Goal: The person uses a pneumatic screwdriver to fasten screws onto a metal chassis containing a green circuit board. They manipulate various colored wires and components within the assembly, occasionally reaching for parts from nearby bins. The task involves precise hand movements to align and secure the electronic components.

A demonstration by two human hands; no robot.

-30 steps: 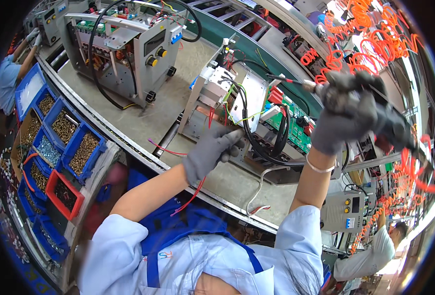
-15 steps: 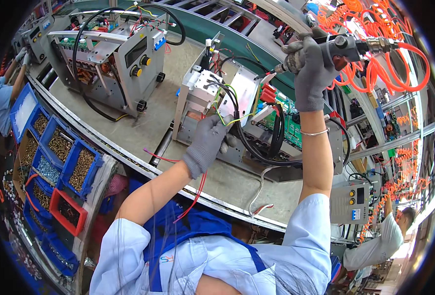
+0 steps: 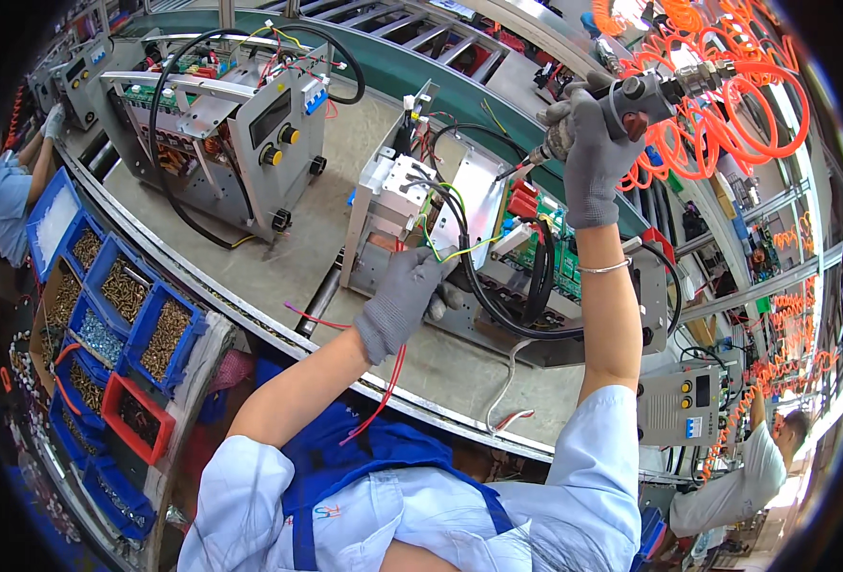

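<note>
My right hand (image 3: pixel 593 176), in a grey glove, is wrapped round an air screwdriver (image 3: pixel 634 103). Its bit points down and left over the bare metal plate (image 3: pixel 474 176) of an opened electrical unit; whether the bit touches anything I cannot tell. My left hand (image 3: pixel 404 297), gloved too, is closed at the unit's near side, its fingertips at a yellow-green wire (image 3: pixel 471 251); the pinch itself is partly hidden. Beside that hand, thick black cables (image 3: pixel 474 276) loop over the unit. A white block (image 3: pixel 407 178) with dark leads stands left of the plate, and a green circuit board (image 3: pixel 566 259) lies right.
A second open unit (image 3: pixel 267 143) stands to the left on the bench (image 3: pixel 345 124). Blue bins (image 3: pixel 162 338) of screws and a red bin (image 3: pixel 138 418) sit at lower left. Coiled orange air hoses (image 3: pixel 741 114) hang at upper right. Thin red wires (image 3: pixel 388 396) dangle over the bench edge. Co-workers appear on both sides.
My right hand and the air screwdriver have moved slightly left and down. My left hand stays by the yellow-green wire. The whole view has shifted a little.
</note>
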